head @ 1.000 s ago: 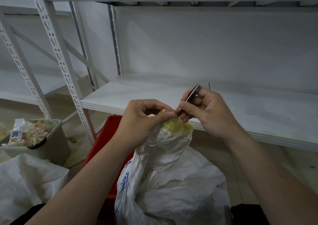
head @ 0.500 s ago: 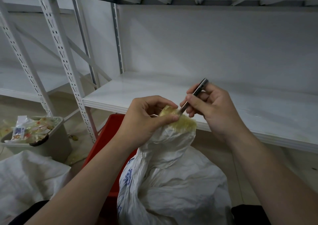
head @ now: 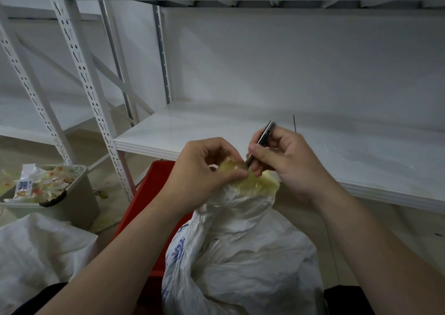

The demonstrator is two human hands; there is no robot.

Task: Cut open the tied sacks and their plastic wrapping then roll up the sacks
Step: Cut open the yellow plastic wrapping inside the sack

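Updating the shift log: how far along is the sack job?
Nothing looks finished: the sack is tied shut at its neck. In hand: the left hand pinches the yellowish wrapping there while the right hand holds a metal cutter against it. Left: opening and rolling it.

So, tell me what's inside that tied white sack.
Its contents are hidden: the white sack is bunched shut at the neck under yellowish plastic wrapping. The left hand pinches that wrapping; the right hand holds a slim metal cutter with its tip at it.

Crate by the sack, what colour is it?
The crate is red. The head view shows it, just left of the white sack.
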